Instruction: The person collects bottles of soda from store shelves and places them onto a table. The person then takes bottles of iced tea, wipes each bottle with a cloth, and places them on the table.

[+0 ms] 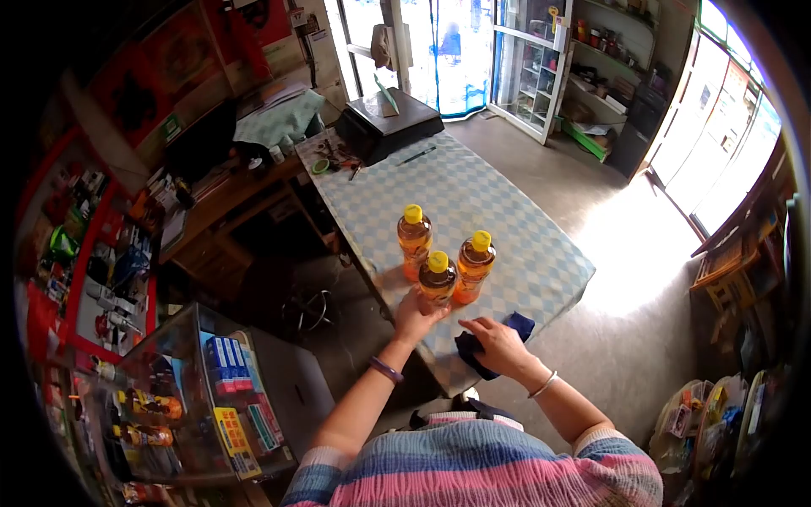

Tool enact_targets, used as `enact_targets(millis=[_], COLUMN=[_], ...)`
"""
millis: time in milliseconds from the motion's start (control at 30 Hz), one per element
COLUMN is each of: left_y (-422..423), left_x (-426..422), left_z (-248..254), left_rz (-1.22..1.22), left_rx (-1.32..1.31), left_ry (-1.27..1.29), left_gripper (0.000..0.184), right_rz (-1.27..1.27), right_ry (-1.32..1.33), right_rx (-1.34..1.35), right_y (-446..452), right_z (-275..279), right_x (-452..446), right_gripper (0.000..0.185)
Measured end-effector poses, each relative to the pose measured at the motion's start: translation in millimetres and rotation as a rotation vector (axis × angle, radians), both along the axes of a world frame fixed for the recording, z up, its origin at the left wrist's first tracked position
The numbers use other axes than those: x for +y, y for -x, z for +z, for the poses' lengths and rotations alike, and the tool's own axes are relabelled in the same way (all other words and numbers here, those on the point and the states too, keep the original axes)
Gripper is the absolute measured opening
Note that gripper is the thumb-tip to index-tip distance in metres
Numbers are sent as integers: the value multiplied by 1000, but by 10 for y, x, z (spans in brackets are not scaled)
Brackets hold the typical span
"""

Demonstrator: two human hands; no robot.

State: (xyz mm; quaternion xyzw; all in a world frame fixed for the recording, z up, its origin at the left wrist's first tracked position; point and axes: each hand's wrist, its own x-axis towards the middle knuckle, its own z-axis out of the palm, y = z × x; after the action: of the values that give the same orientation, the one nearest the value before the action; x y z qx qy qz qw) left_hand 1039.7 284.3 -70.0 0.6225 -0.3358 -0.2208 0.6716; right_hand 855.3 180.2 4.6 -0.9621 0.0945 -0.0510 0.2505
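Three bottles of amber drink with yellow caps stand upright, close together, on the checked tablecloth. My left hand is closed around the lower part of the nearest bottle. Just behind it are the left bottle and the right bottle, both untouched by my hands. At the table's near edge, my right hand grips a crumpled dark blue cloth, its fingers pointing toward the nearest bottle. Part of the cloth is hidden under that hand.
A dark scale sits at the table's far end, with a pen and small tools nearby. To the left are a glass display case and a wooden desk. Baskets of packets stand at lower right.
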Motion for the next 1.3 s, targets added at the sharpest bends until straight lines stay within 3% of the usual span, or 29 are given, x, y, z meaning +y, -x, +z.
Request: enact_targets(millis=[67, 233, 300, 433, 567, 633, 700, 800, 833, 900, 1000, 1067, 1133, 1267, 1300], left_y=[1, -55, -83, -273, -474, -533, -651, -944, -1121, -1191, -1524, -1749, -1835, -1896, -1853], left_x=[62, 601, 1020, 2038, 3201, 3751, 4341, 5282, 5614, 5860, 6403, 6662, 6697, 6633, 6576], left_z=[-27, -343, -190, 21, 479, 623, 644, 421, 280, 458, 257, 69, 53, 126, 111], left_rz=[37, 260, 345, 747, 1151, 1420, 1604, 1944, 1990, 1920, 2004, 2054, 2051, 1928, 1901], left_rx=[-87, -395, -331, -534, -624, -766, -704, -731, -681, -454, -753, -783, -695, -294, -335], left_ry=[-41, -300, -217, -196, -228, -394, -361, -663, -745, -366, -558, -775, -821, -623, -553], left_gripper=[58, 67, 63, 57, 55, 58, 67, 85, 91, 101, 107, 105, 97, 86, 84], right_rz=[17, 62, 55, 68, 103, 170, 205, 206, 207, 186, 189, 199, 149, 25, -3], right_ry=[20, 71, -35, -344, -498, -527, -574, -660, -699, -785, -904, -932, -1078, -1428, -1499], right_rx=[122, 139, 130, 148, 251, 213, 172, 135, 158, 183, 162, 168, 192, 264, 282], right_y=[-56, -81, -102, -108, -312, -465, -589, -743, -768, -805, -803, -809, -799, -773, -791], right_z=[-152, -313, -147, -13, 154, 246, 183, 143, 143, 178, 258, 315, 142, 166, 175], right_x=[86, 116, 144, 257, 580, 808, 969, 1189, 1264, 1410, 1628, 1729, 1751, 1840, 1861], right_gripper=[51, 48, 39, 29, 31, 30, 30, 31, 32, 33, 31, 28, 28, 30, 31])
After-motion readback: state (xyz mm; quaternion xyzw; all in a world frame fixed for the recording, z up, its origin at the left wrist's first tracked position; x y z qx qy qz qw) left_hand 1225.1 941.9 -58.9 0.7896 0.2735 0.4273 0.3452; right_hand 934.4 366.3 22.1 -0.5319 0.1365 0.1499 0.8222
